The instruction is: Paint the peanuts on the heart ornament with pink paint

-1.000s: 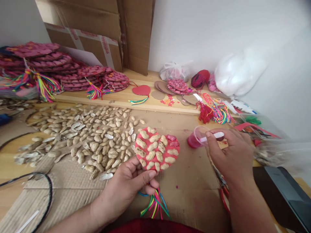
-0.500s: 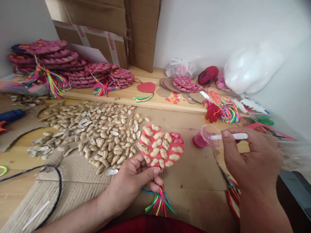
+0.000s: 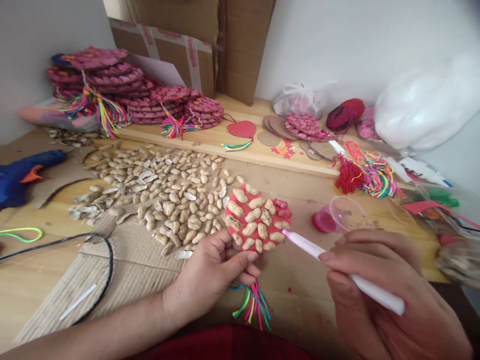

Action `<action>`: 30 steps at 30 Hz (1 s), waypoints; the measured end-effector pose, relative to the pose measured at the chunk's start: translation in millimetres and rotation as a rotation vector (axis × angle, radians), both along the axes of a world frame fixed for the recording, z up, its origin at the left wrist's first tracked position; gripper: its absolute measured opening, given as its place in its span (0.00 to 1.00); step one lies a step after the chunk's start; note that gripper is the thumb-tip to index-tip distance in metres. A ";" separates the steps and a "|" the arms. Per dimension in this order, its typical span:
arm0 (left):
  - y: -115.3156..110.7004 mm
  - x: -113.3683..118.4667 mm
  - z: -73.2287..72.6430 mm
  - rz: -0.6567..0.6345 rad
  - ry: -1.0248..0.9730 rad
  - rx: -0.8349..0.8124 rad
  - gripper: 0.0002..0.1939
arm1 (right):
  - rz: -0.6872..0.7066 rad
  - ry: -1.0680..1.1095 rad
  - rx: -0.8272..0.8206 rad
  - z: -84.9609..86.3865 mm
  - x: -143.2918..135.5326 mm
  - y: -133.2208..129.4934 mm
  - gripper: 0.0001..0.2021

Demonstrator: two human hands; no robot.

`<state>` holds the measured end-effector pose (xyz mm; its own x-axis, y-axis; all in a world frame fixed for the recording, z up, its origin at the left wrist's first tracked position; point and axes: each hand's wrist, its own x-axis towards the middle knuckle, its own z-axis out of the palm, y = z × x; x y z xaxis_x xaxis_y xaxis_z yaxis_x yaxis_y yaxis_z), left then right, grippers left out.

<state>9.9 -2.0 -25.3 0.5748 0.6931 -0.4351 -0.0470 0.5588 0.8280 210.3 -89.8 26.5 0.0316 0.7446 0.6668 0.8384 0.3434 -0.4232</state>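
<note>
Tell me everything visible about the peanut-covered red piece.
The red piece looks flat, rounded and cardlike, set with peanuts: mostly tan, some at upper right pink. Tilted, face in view, it is held near its lower edge by the left hand, above cardboard. Multicoloured cords hang below. A white tool points at its right edge; contact is unclear.
</note>
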 end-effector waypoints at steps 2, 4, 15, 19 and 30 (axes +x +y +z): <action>-0.4 -0.4 -0.9 -0.009 0.005 0.008 0.15 | 0.015 -0.104 -0.003 -4.2 -0.2 1.3 0.11; -1.3 -1.0 -1.8 -0.013 0.003 0.016 0.15 | 0.008 -0.136 -0.010 -8.3 1.3 1.3 0.11; -2.9 -0.7 -5.6 -0.021 0.023 0.048 0.13 | -0.004 -0.165 -0.036 -14.2 1.7 6.1 0.08; -2.4 -1.3 -5.8 -0.033 0.027 0.042 0.14 | -0.014 -0.149 -0.036 -16.3 3.1 5.2 0.09; -1.7 -2.7 -5.7 -0.046 0.036 0.036 0.12 | 0.002 -0.128 -0.057 -14.1 1.3 4.6 0.08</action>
<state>7.1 -3.7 -31.0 0.5910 0.6818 -0.4311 0.0084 0.5292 0.8485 211.6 -85.3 12.5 -0.0526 0.7816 0.6216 0.8860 0.3237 -0.3321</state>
